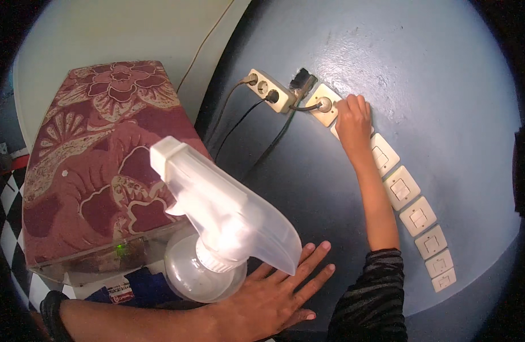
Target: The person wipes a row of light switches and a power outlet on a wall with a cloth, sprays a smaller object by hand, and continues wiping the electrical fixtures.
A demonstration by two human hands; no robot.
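My right hand (353,121) is raised against the blue-grey wall, its fingers curled together over a white wall plate (335,132). Anything between those fingers is hidden. Just to its left, a round plug with a dark cord sits in a white wall socket (315,113). Low in the view, my left hand (274,299) has its fingers spread, seemingly flat against the wall. A clear spray bottle (180,268) with a white translucent spray head (228,208) looms in front of the left hand and partly covers it. What supports the bottle cannot be seen.
Several white switch plates (418,216) run down the wall to the right. A white power strip (282,101) with two plugs in it hangs beside a dark hole (302,77). At left stands a box-like thing covered in maroon floral cloth (103,154), above a black-and-white checkered floor (10,228).
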